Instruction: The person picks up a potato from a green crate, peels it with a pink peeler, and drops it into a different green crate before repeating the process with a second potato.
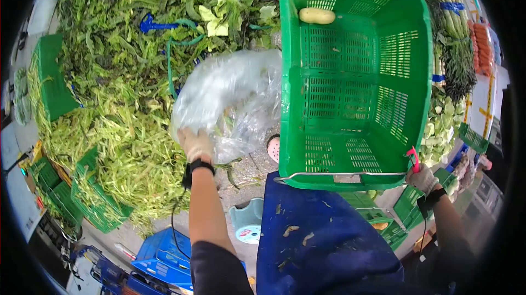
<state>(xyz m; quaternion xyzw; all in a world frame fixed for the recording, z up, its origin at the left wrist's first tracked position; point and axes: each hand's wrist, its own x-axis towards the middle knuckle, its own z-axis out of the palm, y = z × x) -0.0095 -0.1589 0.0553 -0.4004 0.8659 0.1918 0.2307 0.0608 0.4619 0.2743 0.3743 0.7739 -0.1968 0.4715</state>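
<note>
My left hand point(196, 146), in a pale glove, is closed on the lower left edge of a crumpled clear plastic bag point(230, 89). The bag hangs over the leaf heap and against the side of a green crate point(356, 70). One pale yellow, oblong vegetable point(317, 16), potato-like, lies at the crate's far end. At the crate's near right corner, beside the end of its wire handle point(350, 174), my gloved right hand point(422, 179) is closed on a small pink-red tool point(413, 158). Its exact kind is hard to make out.
Heaped leaf trimmings point(126, 141) fill the left side, with blue and green straps among them. Below me are a blue apron point(323, 234), a small teal stool point(249, 213) and a blue crate point(161, 259). Bundled greens point(456, 48) and bagged carrots point(482, 48) stand right.
</note>
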